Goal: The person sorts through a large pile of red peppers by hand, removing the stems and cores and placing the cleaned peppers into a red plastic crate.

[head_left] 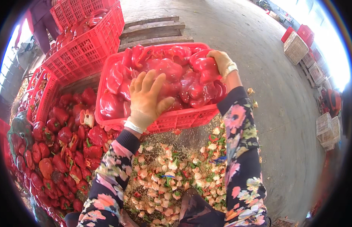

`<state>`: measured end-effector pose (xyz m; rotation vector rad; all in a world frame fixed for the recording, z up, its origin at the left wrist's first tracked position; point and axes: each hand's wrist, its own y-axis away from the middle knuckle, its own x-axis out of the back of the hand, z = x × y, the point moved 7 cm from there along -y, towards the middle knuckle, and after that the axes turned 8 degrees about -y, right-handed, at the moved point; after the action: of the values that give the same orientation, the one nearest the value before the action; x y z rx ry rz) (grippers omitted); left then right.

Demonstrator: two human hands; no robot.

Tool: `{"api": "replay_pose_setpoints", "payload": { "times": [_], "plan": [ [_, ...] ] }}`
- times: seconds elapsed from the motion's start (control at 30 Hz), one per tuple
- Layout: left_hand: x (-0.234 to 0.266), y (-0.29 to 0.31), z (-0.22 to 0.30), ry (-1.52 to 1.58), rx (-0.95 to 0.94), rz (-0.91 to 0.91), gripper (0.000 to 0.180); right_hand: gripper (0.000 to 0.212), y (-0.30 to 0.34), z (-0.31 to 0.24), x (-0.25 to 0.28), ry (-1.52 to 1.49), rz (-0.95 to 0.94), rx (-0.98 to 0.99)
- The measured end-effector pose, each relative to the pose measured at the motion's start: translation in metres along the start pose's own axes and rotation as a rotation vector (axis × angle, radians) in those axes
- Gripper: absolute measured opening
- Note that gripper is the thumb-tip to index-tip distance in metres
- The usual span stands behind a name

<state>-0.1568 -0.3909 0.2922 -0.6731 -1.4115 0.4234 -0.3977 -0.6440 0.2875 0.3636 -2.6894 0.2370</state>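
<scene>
In front of me a red plastic crate (183, 116) is heaped with shiny red bell peppers (166, 70), many cut or hollowed, with pale seeds on them. My left hand (145, 98), in a thin yellowish glove, lies over the crate's near left part with its fingers spread; nothing is gripped in it. At the crate's right side, my gloved right hand (223, 64) curls against a large red bell pepper (205, 68) on top of the heap. Part of its fingers is hidden by that pepper and the cuff.
Whole red peppers (62, 151) pile up on the left beside a green net sack (19, 130). Cut cores and seeds (164, 189) litter the floor by my legs. A filled red crate (79, 47), a wooden pallet (153, 32) and a person (43, 22) are beyond; pale crates (295, 47) line the right.
</scene>
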Motion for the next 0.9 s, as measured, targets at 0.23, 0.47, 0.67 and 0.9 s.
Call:
{"api": "replay_pose_setpoints", "payload": {
  "times": [0.23,0.47,0.67,0.9],
  "plan": [
    [-0.014,0.006,-0.020,0.049,0.065,0.044,0.068,0.058,0.033,-0.036,-0.039,0.392,0.350,0.304],
    [-0.024,-0.010,-0.017,0.085,0.141,0.037,0.071,0.058,-0.035,0.040,-0.079,0.619,-0.023,0.455],
    [0.070,0.064,-0.103,0.026,0.149,0.375,0.049,0.039,0.105,-0.047,-0.030,0.565,0.576,0.496],
    [0.003,0.259,-0.326,-0.584,0.431,-0.695,0.063,0.017,0.292,-0.039,-0.066,0.208,0.251,0.243]
  ]
}}
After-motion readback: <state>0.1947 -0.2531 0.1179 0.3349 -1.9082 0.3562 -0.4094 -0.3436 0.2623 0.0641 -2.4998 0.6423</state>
